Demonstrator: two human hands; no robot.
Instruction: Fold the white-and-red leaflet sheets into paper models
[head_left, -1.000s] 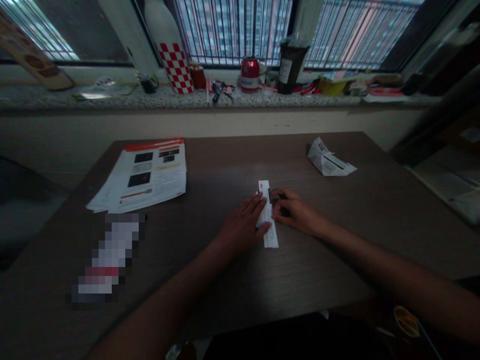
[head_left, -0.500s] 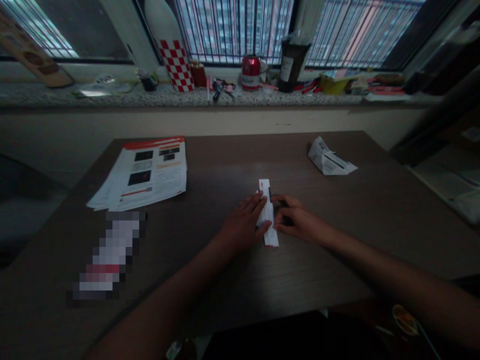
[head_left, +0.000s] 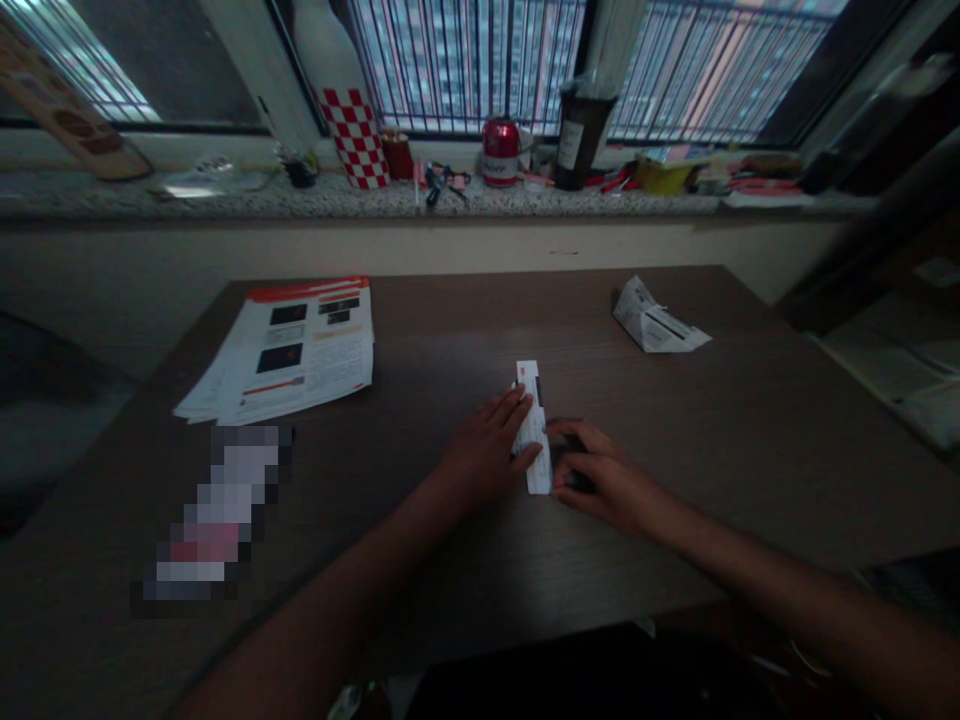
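A narrow strip of folded printed paper (head_left: 533, 425) lies lengthwise on the table, white with small print and a dark patch near its far end. My left hand (head_left: 487, 440) rests flat across its left side, fingers stretched out and thumb lower down, pressing it to the tabletop. At the strip's right edge is my right hand (head_left: 596, 470), its forefinger bent and its thumb apart from it near the lower corner. The fingertips touch or nearly touch the edge; no grip on the paper shows.
On the brown table (head_left: 450, 330) are a stack of printed sheets (head_left: 315, 350), a blurred-out oblong item (head_left: 221, 510) and a folded paper piece (head_left: 656, 325). Behind, the windowsill (head_left: 255, 200) bears a checkered bottle-shaped object (head_left: 352, 130), a red can (head_left: 500, 152) and a dark cup (head_left: 581, 135).
My right hand has slid toward me along the strip's right edge, to its near end. My left hand stays in place on the paper.
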